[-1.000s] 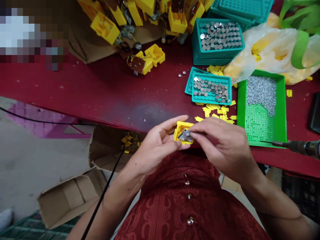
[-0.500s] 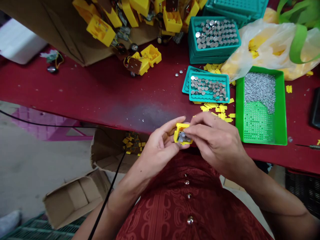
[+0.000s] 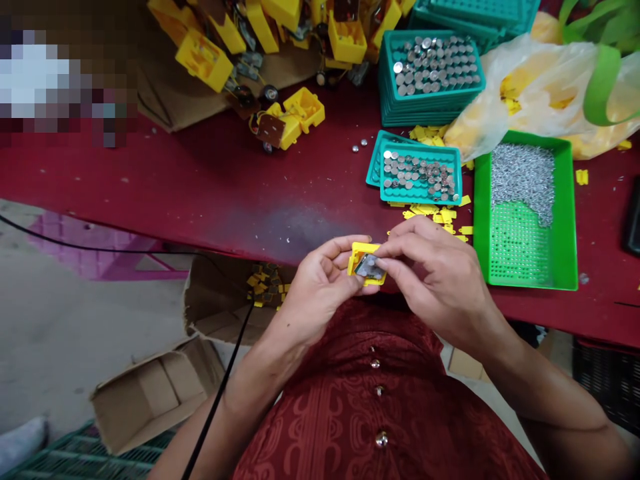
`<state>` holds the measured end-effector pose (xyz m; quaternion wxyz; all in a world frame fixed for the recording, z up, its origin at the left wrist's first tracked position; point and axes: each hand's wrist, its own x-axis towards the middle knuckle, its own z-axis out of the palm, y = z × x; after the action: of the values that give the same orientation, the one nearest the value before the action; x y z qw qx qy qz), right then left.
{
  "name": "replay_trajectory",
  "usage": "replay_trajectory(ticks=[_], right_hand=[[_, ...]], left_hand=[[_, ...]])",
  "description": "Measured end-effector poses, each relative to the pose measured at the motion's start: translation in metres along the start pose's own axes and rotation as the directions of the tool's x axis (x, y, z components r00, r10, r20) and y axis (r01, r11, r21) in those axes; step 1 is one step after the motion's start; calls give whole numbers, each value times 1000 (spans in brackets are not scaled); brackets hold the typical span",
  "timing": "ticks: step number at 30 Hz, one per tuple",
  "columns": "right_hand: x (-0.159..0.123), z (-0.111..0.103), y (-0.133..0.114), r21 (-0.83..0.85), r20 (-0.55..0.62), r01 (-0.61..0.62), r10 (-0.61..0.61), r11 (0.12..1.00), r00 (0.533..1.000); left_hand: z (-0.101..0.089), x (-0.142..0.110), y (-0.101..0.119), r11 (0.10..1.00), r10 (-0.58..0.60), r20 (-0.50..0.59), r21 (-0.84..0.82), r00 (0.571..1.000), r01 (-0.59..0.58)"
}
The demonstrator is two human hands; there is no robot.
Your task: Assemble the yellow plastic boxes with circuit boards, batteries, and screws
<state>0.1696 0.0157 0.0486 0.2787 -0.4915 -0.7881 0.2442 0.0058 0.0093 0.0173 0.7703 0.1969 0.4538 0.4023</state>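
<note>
The left grip (image 3: 320,283) is cradling a yellow plastic case (image 3: 361,257) between its curled thumb and fingers. The right grip (image 3: 440,283) is pinching a small silvery metal piece (image 3: 370,267) against the case's open side, though the fingers partly hide how it is seating. Bracing the case in one grip is leaving the other's fingertips free for fine, even pressure. Just ahead of the right grip, loose yellow tabs (image 3: 425,213) are lying on the red surface (image 3: 200,187), beside a teal tray of metal discs (image 3: 420,199), with a green tray (image 3: 567,220) farther right.

Left hand (image 3: 323,280) gripping yellow housing (image 3: 363,246), right hand (image 3: 437,283)
</note>
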Motion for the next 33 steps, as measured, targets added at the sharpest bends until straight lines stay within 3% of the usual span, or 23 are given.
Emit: replay_trajectory(ticks=[8,19,26,33], right_hand=[[4,-2,5,2,16,10,-10,1000,1000],[6,-6,3,-53,45,121,-118,991,992],[-1,1,3,-72,3,115,-115,991,993],[-12,10,9,-63,-116,137,-143,989,983]], left_hand=[[-4,3,-2,998,-32,45,-46,998,34],[-2,-2,-2,1000,-5,142,-23,990,8],[-5,-3,-8,998,28,97,53,995,-34],[-1,-3,-10,998,-39,9,-49,999,39]])
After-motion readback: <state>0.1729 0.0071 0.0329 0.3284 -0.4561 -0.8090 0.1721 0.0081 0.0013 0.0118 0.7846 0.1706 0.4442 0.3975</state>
